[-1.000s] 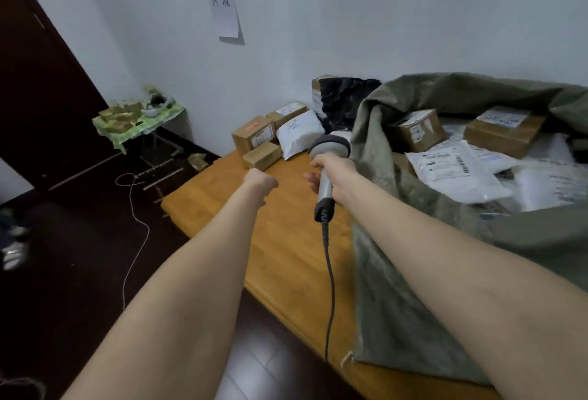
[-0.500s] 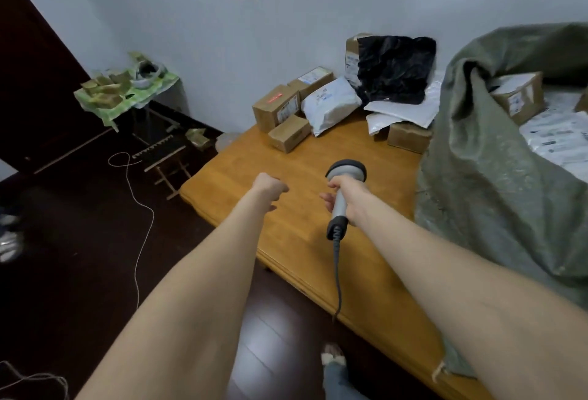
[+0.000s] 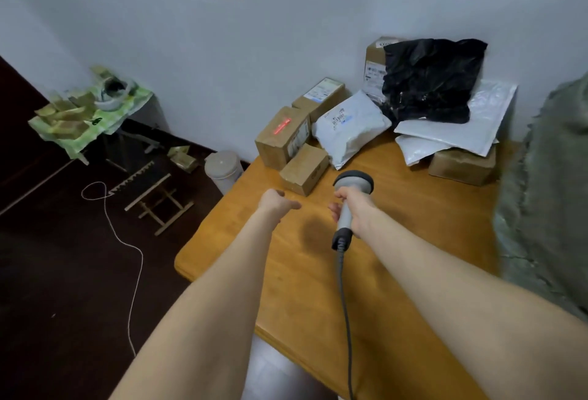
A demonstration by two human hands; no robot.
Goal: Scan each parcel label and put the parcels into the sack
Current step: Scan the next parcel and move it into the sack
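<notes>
Toward the far end of a wooden table, against a white wall, sits a cluster of parcels, all ahead of the person's two outstretched bare arms. The right hand grips the handle of a grey corded scanner, fingers wrapped round it and its head pointing forward at the parcels. The left hand reaches out beside it with fingers curled under, holding nothing that shows. Nearest both hands is a small brown box, just ahead and between them, slightly closer to the left hand and lying skewed to the table edge. Touching it behind is a larger brown box, ahead and left of the scanner, with a red scan line crossing its top diagonally. A label seems to sit on its side face instead, so the beam probably misses it. Further back and right lie a white mailer, a long box, a crumpled black bag and flat white envelopes. The green sack stands well to the right, nearer the right arm. The picture's edge cuts it off, so its mouth is out of sight. A tall box is half hidden behind the black bag, and another box is partly covered by the envelopes. Label print is too small to read, and the finger on the scanner's trigger cannot be seen.
</notes>
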